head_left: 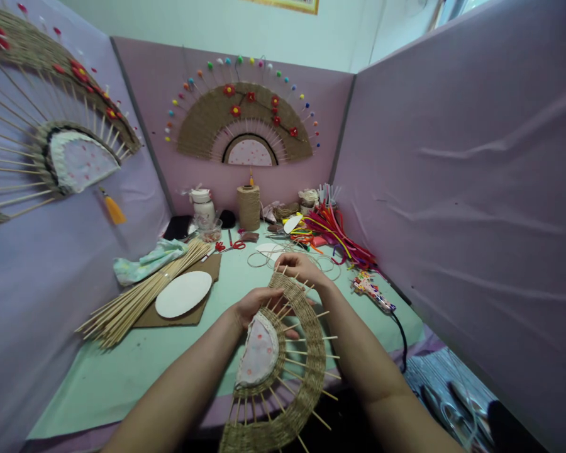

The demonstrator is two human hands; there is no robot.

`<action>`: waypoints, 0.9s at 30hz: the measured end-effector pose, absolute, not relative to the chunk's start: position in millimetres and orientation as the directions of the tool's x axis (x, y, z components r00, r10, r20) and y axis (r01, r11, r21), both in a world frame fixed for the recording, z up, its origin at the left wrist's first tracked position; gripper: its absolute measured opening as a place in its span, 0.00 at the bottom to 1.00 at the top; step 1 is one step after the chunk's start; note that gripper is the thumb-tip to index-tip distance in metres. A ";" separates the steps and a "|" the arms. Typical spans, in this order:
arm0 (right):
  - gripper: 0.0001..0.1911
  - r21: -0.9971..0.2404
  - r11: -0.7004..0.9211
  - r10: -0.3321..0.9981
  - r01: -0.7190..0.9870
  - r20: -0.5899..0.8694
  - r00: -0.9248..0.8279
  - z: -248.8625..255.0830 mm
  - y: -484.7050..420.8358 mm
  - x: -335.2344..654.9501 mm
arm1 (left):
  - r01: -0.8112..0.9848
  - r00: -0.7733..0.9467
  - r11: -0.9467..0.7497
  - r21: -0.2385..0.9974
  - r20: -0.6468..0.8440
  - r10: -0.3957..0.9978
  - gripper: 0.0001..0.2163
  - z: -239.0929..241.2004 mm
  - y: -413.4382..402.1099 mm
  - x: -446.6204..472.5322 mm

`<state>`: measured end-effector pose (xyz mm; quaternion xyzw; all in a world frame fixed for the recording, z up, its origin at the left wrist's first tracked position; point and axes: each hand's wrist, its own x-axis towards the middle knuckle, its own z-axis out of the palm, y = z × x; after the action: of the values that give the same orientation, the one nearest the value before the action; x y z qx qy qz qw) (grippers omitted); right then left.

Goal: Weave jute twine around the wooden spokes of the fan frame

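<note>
A half-woven fan (306, 352) of wooden sticks and jute twine, with a white flowered cloth half-disc at its hub, stands on edge in front of me. My left hand (257, 303) grips it at the hub side, fingers curled around the sticks. My right hand (302, 267) is closed at the fan's top end, pinching the twine there among the stick tips. Loose twine (264, 258) trails on the green table behind.
A bundle of bamboo sticks (146, 292), a white oval card (183, 294) on brown cardboard, red scissors (233, 246), a twine spool (248, 206), coloured pipe cleaners (339, 236) and a glue gun (372, 292) lie around. Finished fans (245, 123) hang on purple partition walls.
</note>
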<state>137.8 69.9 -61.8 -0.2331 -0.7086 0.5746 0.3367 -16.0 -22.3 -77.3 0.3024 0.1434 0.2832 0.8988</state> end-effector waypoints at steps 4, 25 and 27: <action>0.11 -0.981 0.193 0.714 -0.024 0.157 -0.682 -61.8 67.3 135.3 | -0.409 0.796 0.647 0.644 -0.096 0.598 0.21 -79.5 -21.7 -16.4; 0.16 -0.958 0.284 0.802 -0.044 0.263 -0.536 -61.3 73.1 133.9 | -0.539 0.518 0.453 0.710 -0.145 0.843 0.18 -79.1 -17.4 -3.0; 0.15 -0.948 0.318 0.807 -0.018 0.281 -0.520 -61.0 73.7 134.3 | -0.512 0.500 0.452 0.731 -0.175 0.848 0.16 -79.3 -17.0 -1.8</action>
<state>134.3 73.7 -61.0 -0.2796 -0.7052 0.5126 0.4023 -1.8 -17.0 -79.3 0.3114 0.2703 0.4208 0.8080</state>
